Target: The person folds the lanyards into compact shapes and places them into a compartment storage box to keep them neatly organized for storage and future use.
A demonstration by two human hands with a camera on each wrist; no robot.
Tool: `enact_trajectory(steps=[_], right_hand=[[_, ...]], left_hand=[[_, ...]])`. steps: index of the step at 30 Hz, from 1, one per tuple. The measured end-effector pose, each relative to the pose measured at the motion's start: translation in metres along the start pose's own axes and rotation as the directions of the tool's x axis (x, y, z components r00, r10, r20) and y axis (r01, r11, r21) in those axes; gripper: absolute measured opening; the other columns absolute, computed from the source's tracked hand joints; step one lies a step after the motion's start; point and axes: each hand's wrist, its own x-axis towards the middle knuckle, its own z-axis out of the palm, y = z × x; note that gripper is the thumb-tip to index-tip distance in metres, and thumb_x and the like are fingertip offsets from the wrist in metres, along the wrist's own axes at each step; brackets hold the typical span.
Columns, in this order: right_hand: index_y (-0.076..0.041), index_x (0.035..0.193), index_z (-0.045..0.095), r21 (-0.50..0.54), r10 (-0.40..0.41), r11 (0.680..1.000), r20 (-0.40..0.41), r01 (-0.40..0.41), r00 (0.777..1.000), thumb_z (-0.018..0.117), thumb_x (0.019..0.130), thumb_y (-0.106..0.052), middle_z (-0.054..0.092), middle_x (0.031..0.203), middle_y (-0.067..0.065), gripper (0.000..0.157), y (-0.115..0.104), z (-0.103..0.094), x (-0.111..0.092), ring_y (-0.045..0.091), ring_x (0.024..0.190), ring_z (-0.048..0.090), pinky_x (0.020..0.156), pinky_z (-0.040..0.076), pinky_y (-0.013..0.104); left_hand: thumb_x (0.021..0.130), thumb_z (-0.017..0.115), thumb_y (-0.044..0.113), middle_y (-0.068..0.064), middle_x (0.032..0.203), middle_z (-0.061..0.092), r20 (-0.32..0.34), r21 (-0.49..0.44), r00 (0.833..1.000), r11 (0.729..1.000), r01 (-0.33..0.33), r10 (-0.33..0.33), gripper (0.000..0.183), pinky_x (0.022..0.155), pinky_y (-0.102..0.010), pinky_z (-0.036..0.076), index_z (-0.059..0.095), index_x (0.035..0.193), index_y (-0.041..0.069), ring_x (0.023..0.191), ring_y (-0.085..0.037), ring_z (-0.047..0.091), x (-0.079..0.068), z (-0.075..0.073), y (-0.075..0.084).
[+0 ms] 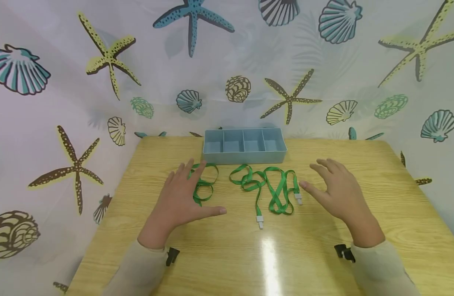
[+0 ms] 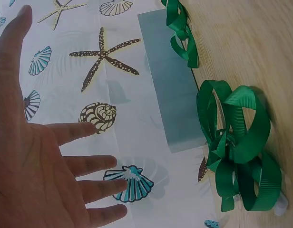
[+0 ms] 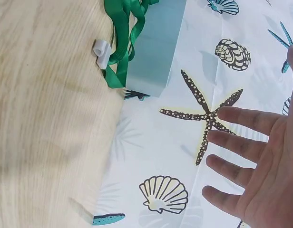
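Note:
Three green lanyards lie loosely looped on the wooden table. The left lanyard [image 1: 204, 183] is partly hidden behind my left hand [image 1: 182, 197], which hovers with fingers spread and holds nothing. The middle lanyard [image 1: 258, 187] trails toward me and ends in a white clip [image 1: 260, 222]. The right lanyard [image 1: 280, 189] has its white clip [image 1: 298, 198] near the thumb of my right hand [image 1: 334, 189], also raised with fingers apart and nothing in it. In the left wrist view, a lanyard [image 2: 237, 147] sits bunched beyond my fingers. A white clip [image 3: 102, 53] appears in the right wrist view.
Behind the lanyards stands a blue-grey tray [image 1: 245, 158] with several compartments in a row. A white cloth [image 1: 212, 74] printed with shells and starfish hangs at the back and sides of the wooden table [image 1: 227, 263].

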Motion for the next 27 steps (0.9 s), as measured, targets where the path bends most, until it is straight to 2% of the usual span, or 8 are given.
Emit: enact_trajectory(steps=[5,12,19,24,27], right_hand=[[-0.004,0.139,0.067,-0.009,-0.023,1.000,-0.042,0.022,0.999,0.066,0.102,-0.054,0.058,0.150,0.023,0.063,0.001,0.006,0.002,0.051,0.141,0.048,0.109,0.040,0.074],[-0.005,0.123,0.076,-0.033,-0.047,0.998,-0.083,0.044,0.995,0.077,0.098,-0.038,0.069,0.133,0.022,0.042,0.005,0.016,0.003,0.050,0.126,0.059,0.100,0.048,0.071],[-0.007,0.117,0.078,-0.026,-0.034,0.999,-0.099,0.031,0.995,0.079,0.097,-0.036,0.073,0.124,0.019,0.036,0.003,0.021,0.002,0.047,0.116,0.066,0.090,0.054,0.067],[-0.007,0.116,0.079,-0.025,-0.010,1.000,-0.084,0.008,0.996,0.080,0.097,-0.034,0.074,0.121,0.020,0.033,0.003,0.022,0.001,0.047,0.111,0.068,0.089,0.054,0.067],[-0.007,0.117,0.079,-0.023,0.002,1.000,-0.062,-0.003,0.998,0.079,0.098,-0.034,0.074,0.120,0.020,0.033,0.002,0.024,0.002,0.046,0.105,0.070,0.080,0.057,0.062]], left_hand=[[0.066,0.052,0.107,-0.011,0.178,0.019,-0.003,0.008,1.000,1.000,0.001,-0.001,0.132,0.128,-0.069,0.017,0.019,0.171,0.033,0.164,-0.046,0.015,0.002,0.002,-0.001],[0.067,0.052,0.106,-0.014,0.176,0.025,0.004,-0.022,1.000,1.000,0.002,-0.002,0.132,0.129,-0.068,0.018,0.027,0.170,0.027,0.163,-0.046,0.018,0.001,0.003,0.004],[0.069,0.053,0.105,-0.015,0.174,0.030,0.000,-0.032,1.000,0.999,0.003,-0.003,0.130,0.130,-0.065,0.019,0.030,0.169,0.025,0.163,-0.044,0.021,0.001,0.002,0.005],[0.077,0.056,0.098,-0.015,0.172,0.033,-0.015,-0.045,1.000,0.999,0.008,-0.009,0.121,0.130,-0.065,0.019,0.034,0.168,0.022,0.162,-0.045,0.022,0.001,0.001,0.006],[0.082,0.061,0.090,-0.017,0.171,0.036,-0.030,-0.038,1.000,0.999,-0.004,0.003,0.112,0.129,-0.066,0.021,0.040,0.165,0.018,0.161,-0.047,0.024,0.001,0.003,0.007]])
